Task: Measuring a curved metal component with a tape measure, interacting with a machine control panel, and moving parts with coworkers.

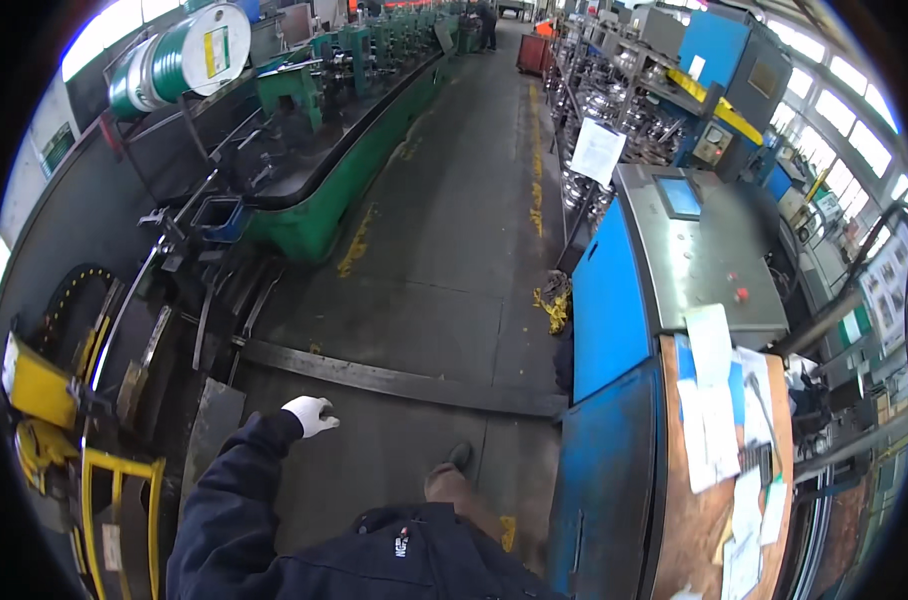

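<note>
My left hand (312, 416), in a white glove, hangs over the floor with its fingers loosely curled and a small gap between them. Nothing shows in its grip, and it touches nothing. The nearest thing is a long dark metal beam (404, 382) lying across the walkway just beyond it. My left arm (232, 500) wears a dark navy sleeve. One of my shoes (460, 456) is on the grey floor, on the near side of the beam. My right hand is out of sight.
A green machine bed (314, 225) runs along the left, below a green-and-white drum (179, 60). Yellow metal frames (124, 462) stand nearer. At right are a blue cabinet (614, 310) and a wooden desktop (686, 540) with papers. A person (487, 25) stands far ahead.
</note>
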`<act>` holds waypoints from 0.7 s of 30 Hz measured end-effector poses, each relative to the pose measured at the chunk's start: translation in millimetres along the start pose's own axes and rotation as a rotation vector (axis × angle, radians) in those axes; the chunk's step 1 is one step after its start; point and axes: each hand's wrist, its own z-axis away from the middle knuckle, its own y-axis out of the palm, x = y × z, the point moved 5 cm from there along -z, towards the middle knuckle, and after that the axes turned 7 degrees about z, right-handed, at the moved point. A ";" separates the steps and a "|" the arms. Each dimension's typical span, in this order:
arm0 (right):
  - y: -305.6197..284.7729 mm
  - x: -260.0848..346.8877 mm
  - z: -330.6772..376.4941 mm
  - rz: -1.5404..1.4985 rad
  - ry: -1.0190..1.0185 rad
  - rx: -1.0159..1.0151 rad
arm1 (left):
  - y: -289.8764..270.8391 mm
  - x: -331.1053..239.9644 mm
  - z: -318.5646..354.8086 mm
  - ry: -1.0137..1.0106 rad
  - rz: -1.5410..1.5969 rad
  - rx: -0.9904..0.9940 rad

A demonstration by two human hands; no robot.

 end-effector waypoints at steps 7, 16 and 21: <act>35.9 123.6 -92.9 -0.058 0.189 -0.022 | -81.5 20.7 -163.9 -0.177 -0.053 0.175; -30.2 751.5 -11.6 -0.371 -0.524 0.224 | -176.2 29.5 -533.7 -0.121 0.031 0.156; -58.3 1108.5 110.2 -0.584 -0.717 0.583 | -332.7 -52.9 -818.7 0.112 -0.030 0.181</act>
